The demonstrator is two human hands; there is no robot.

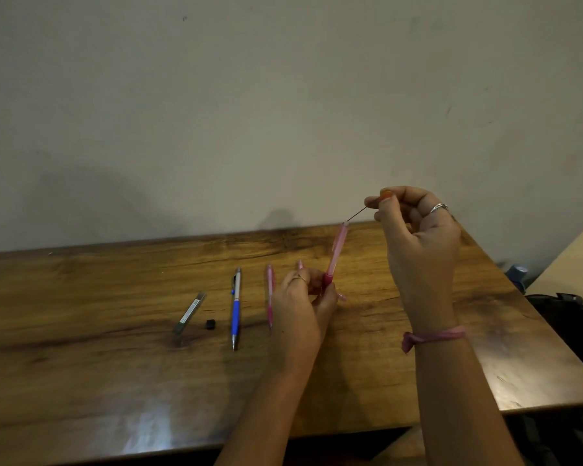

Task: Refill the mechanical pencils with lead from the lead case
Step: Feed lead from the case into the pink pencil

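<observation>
While the left hand [312, 290] grips the pink pencil [336, 252] upright above the bench [81, 381] near its back edge, the right hand [418, 237] pinches a lead [356, 214] just at the open top — it should go in straight, gently, without bending. Lead case [190, 312] and cap [210, 324] lie left, beside the blue pencil [236, 307].

Pretty dim, warm indoor light overall. There's a whitish glare patch on the wooden table [148, 428] near its front edge, soft shadows on the wall [283, 95], and wide-angle bending plus slight softness everywhere.
</observation>
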